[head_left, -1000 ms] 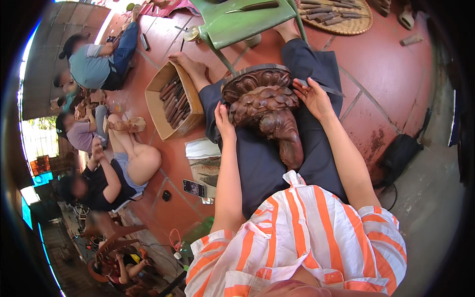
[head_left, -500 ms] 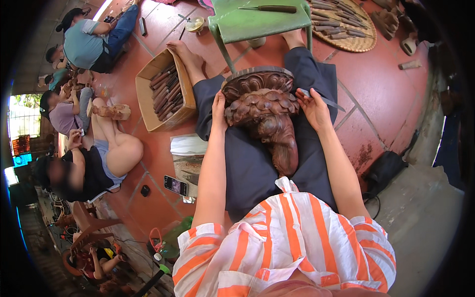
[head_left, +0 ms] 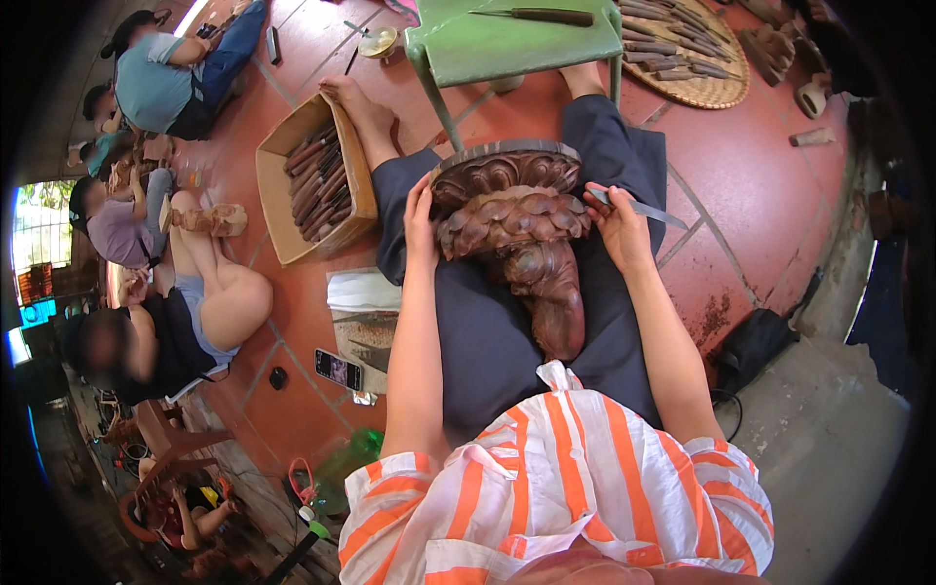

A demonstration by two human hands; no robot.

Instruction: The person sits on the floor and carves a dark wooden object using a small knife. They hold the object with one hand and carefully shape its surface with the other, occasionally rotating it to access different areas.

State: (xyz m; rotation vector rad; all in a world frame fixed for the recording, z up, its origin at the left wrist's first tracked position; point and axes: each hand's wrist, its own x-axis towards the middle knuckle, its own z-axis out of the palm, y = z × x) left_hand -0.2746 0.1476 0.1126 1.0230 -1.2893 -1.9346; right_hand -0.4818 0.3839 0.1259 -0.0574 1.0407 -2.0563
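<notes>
A dark brown wood carving (head_left: 514,219) rests in my lap, its round lotus-petal base pointing away from me and its smooth narrow end toward me. My left hand (head_left: 420,229) wraps around the left side of the base, steadying it. Beside the right edge of the carving, my right hand (head_left: 622,231) pinches a thin flat grey blade (head_left: 651,210), which sticks out to the right past my fingers. Whether a handle lies under those fingers is hidden.
A green plastic stool (head_left: 522,49) bearing a carving tool (head_left: 546,16) stands ahead. At left sits a cardboard box (head_left: 273,210) of wooden-handled tools; at far right, a woven tray (head_left: 746,83) holds more. A phone (head_left: 337,369) lies left of me. Several people sit along the left.
The carving has tipped slightly, showing more of its petals. My right hand and the blade have shifted a little with it. Both hands keep their hold.
</notes>
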